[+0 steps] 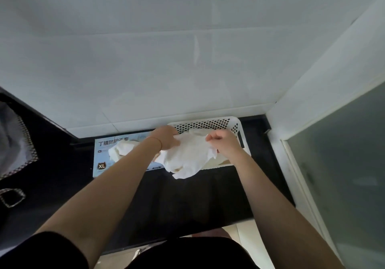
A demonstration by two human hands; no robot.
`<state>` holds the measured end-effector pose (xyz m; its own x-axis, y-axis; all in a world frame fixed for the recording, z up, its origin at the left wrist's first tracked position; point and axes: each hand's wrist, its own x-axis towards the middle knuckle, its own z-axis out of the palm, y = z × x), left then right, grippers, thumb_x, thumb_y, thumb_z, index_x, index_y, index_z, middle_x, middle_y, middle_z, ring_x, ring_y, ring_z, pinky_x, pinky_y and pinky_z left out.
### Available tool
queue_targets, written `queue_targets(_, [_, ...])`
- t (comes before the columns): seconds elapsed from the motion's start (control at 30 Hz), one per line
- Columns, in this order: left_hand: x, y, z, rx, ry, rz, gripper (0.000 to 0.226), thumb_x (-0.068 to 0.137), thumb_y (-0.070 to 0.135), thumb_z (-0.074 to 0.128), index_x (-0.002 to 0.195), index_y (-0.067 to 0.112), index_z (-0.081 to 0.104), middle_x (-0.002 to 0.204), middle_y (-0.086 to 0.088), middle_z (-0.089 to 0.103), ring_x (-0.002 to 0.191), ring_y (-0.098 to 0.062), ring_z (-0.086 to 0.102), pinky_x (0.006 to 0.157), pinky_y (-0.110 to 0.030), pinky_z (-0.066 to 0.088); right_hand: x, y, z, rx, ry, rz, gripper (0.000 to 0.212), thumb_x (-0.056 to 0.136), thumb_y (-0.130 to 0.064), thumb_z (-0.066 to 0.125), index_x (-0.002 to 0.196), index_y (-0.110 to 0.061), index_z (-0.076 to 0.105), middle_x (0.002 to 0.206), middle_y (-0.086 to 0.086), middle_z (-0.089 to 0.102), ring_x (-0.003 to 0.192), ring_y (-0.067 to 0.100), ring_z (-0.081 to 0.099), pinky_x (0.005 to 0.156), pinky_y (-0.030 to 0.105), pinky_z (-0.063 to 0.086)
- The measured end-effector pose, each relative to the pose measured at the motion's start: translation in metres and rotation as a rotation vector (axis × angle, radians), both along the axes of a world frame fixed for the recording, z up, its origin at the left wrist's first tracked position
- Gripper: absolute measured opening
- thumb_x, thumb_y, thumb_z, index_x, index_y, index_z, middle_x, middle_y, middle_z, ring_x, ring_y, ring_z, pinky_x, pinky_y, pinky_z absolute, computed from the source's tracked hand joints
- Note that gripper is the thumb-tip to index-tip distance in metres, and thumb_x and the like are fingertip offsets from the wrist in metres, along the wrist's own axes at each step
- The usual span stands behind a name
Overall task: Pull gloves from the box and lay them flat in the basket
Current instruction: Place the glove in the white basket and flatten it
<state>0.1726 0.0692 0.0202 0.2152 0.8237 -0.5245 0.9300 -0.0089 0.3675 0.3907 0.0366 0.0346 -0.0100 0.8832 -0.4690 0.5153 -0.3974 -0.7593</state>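
Now both hands pinch white glove over basket; box shows, perhaps, another glove.

1. The pale blue cardboard glove box lies partly behind the left forearm; only the start of its printed title and an "XL" badge can be read, the small print too fine to make out.
2. The white perforated plastic basket shows its back wall and right handle slot; its floor and front rim are covered by the crumpled white glove and both hands.
3. The fingertips of the left hand and right hand are buried in the glove's folds.
4. A grey chain-trimmed bag is cut off by the left edge.
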Motion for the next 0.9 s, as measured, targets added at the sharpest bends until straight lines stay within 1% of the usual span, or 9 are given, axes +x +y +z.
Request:
queue_targets(0.13, [0.018,0.019,-0.009,0.039,0.106,-0.027,0.034,0.091,0.033,0.058,0.12,0.017,0.062,0.124,-0.004,0.061,0.113,-0.025,0.055,0.09,-0.036,0.048,0.022,0.013,-0.012,-0.026,0.028,0.029,0.027,0.089,-0.001,0.059,0.099,-0.02,0.075,0.101,-0.011,0.065,0.094,0.006,0.06,0.08,0.022,0.051])
queue_targets(0.3, [0.047,0.036,-0.02,0.071,0.229,-0.069,0.047,0.094,0.04,0.057,0.138,0.026,0.051,0.139,0.0,0.053,0.126,-0.024,0.051,0.098,-0.038,0.047,0.052,0.032,-0.026,-0.035,-0.061,0.106,0.037,0.09,0.001,0.055,0.117,-0.017,0.071,0.122,-0.006,0.062,0.113,0.008,0.055,0.087,0.019,0.042])
queue_targets(0.4, [0.06,0.036,-0.031,0.072,0.343,-0.109,0.039,0.095,0.037,0.052,0.133,0.027,0.056,0.131,0.001,0.058,0.117,-0.023,0.058,0.092,-0.037,0.05,0.065,0.039,-0.039,-0.024,-0.271,0.241,0.043,0.093,0.0,0.05,0.131,-0.018,0.062,0.139,0.0,0.054,0.124,0.017,0.052,0.088,0.019,0.038])
queue_targets(0.53, [0.073,0.03,-0.039,0.147,0.474,-0.083,0.022,0.094,0.023,0.05,0.11,0.022,0.066,0.107,0.0,0.067,0.096,-0.024,0.065,0.074,-0.035,0.052,0.069,0.041,-0.047,-0.003,-0.437,0.39,0.049,0.096,0.002,0.046,0.14,-0.018,0.051,0.147,0.003,0.043,0.127,0.022,0.049,0.094,0.026,0.041])
queue_targets(0.6, [0.074,0.028,-0.038,0.183,0.542,-0.048,0.018,0.093,0.016,0.053,0.103,0.02,0.068,0.096,0.001,0.069,0.088,-0.023,0.067,0.065,-0.031,0.049,0.066,0.041,-0.046,0.027,-0.502,0.454,0.047,0.096,0.004,0.045,0.14,-0.013,0.051,0.145,0.005,0.042,0.124,0.025,0.051,0.096,0.03,0.043])
queue_targets(0.67, [0.076,0.026,-0.037,0.222,0.589,0.002,0.019,0.089,0.011,0.059,0.106,0.017,0.066,0.092,0.0,0.068,0.086,-0.023,0.067,0.066,-0.032,0.054,0.065,0.043,-0.046,0.066,-0.563,0.506,0.043,0.095,0.006,0.044,0.134,-0.007,0.053,0.143,0.008,0.042,0.114,0.026,0.056,0.091,0.032,0.048])
queue_targets(0.73, [0.078,0.023,-0.034,0.294,0.635,0.008,0.034,0.088,0.004,0.056,0.122,0.009,0.054,0.104,-0.004,0.064,0.09,-0.023,0.066,0.066,-0.031,0.052,0.065,0.043,-0.047,0.099,-0.615,0.547,0.038,0.094,0.007,0.046,0.129,-0.003,0.054,0.142,0.01,0.041,0.1,0.024,0.059,0.08,0.029,0.047])
queue_targets(0.8, [0.083,0.017,-0.03,0.376,0.641,0.006,0.047,0.089,0.002,0.051,0.134,0.004,0.038,0.117,-0.007,0.055,0.094,-0.021,0.063,0.063,-0.029,0.042,0.065,0.043,-0.047,0.107,-0.649,0.579,0.032,0.093,0.007,0.047,0.123,-0.001,0.056,0.143,0.012,0.038,0.086,0.022,0.057,0.072,0.028,0.043])
queue_targets(0.9, [0.09,0.008,-0.023,0.395,0.542,0.036,0.039,0.091,0.005,0.048,0.129,0.01,0.041,0.111,-0.005,0.054,0.075,-0.021,0.056,0.058,-0.031,0.037,0.063,0.043,-0.046,0.093,-0.689,0.61,0.033,0.093,0.005,0.049,0.124,-0.004,0.055,0.15,0.015,0.031,0.087,0.023,0.061,0.072,0.03,0.046])
